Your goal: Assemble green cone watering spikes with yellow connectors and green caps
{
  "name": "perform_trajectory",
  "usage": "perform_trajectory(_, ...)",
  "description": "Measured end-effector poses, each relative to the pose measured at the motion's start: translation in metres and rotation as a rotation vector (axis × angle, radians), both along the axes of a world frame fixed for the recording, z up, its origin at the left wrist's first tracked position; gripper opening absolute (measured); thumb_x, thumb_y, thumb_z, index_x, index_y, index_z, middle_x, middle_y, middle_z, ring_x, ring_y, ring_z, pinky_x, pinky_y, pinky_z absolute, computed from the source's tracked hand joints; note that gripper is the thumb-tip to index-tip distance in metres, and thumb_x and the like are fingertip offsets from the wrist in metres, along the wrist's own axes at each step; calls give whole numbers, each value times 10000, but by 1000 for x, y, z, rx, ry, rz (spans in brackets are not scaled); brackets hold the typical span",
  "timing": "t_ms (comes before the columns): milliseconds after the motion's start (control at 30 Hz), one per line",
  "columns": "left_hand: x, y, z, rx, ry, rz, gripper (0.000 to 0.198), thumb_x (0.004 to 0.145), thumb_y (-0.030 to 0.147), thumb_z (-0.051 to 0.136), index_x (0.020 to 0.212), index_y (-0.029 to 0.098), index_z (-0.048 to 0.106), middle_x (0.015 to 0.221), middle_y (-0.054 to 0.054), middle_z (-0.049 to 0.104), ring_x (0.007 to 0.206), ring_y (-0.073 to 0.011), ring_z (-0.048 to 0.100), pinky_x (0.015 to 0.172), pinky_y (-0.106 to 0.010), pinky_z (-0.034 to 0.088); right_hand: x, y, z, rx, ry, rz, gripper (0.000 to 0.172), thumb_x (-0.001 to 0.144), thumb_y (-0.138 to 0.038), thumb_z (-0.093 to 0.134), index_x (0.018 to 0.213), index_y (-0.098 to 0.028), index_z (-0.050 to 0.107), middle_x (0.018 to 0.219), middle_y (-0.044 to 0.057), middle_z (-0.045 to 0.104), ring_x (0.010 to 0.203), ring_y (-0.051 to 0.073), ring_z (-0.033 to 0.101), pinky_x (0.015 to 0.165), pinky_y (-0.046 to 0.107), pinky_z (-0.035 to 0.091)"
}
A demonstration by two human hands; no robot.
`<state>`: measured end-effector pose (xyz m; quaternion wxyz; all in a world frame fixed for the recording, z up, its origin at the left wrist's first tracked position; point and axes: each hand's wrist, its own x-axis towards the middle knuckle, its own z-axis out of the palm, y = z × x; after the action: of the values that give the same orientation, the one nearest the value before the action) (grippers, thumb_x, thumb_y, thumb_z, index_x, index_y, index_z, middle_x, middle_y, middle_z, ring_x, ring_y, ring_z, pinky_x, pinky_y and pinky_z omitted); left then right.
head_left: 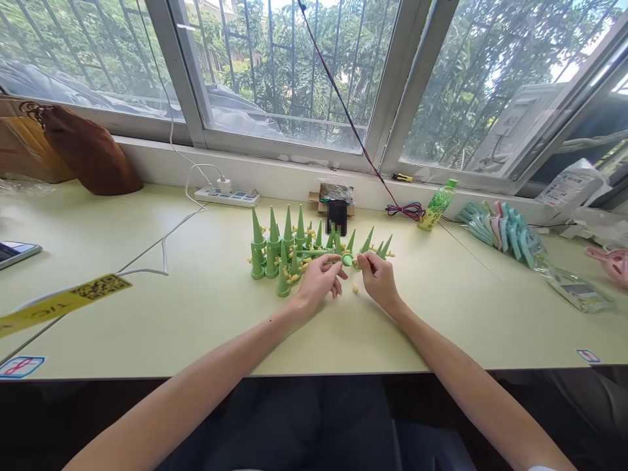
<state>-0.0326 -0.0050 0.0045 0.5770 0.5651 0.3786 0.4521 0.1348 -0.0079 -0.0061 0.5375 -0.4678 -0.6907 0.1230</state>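
My left hand (320, 280) pinches a green plastic cone (347, 260) near its round base, with the thumb and index finger at the rim and the other fingers loosely curled. The base is turned towards my right hand (379, 277), whose fingers are closed on a small yellow piece, mostly hidden by the fingertips. Below and between the hands, another small yellow piece (355, 288) lies on the table. Several green cones (283, 281) stand upright in a cluster beyond and left of my hands, with yellow pieces scattered among them.
Behind the cones are a dark block (337, 217) and an opened package. A power strip (228, 195) with a white cable lies at the back left, near a brown bag (91, 150). To the right are a green bottle (437, 206) and wrapped pastel items (505, 229).
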Motion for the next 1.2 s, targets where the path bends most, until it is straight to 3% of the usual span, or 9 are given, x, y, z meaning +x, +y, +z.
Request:
perform_trajectory(200,0,2,3,-66,-96,-68,398,839,502,672,980,138,592,727,-38,649,455,-89,568,423,-220,438,0,-1,-1,-19,-34,26,392,981,-479,447,705,-204,488,577,-39,419,527,115,346,523,260,298)
perform_trajectory(500,-1,-1,3,17,-96,-58,499,765,506,745,1043,172,499,636,37,578,458,-104,559,423,-234,439,1,1,-4,-41,-34,60,403,990,-472,430,684,-209,438,580,-43,394,531,113,336,519,257,280)
perform_trajectory(800,-4,-6,-2,351,138,-22,349,883,453,617,1122,227,501,785,16,582,512,-100,563,447,-224,423,1,2,-5,-74,-11,67,466,995,-527,397,645,-222,349,558,-48,334,511,112,301,501,269,259)
perform_trajectory(1000,-5,-5,-9,715,358,92,141,942,294,539,1061,226,572,851,-25,609,670,-126,569,649,-255,458,1,2,-4,-98,0,76,472,996,-536,386,642,-224,357,561,-37,373,515,118,331,502,272,278)
perform_trajectory(1200,-9,-2,-12,901,526,76,196,996,277,414,1076,229,586,919,-59,585,736,-144,543,681,-256,428,-2,0,-3,-122,34,96,481,1003,-530,364,632,-226,377,533,-33,393,501,122,357,505,274,301)
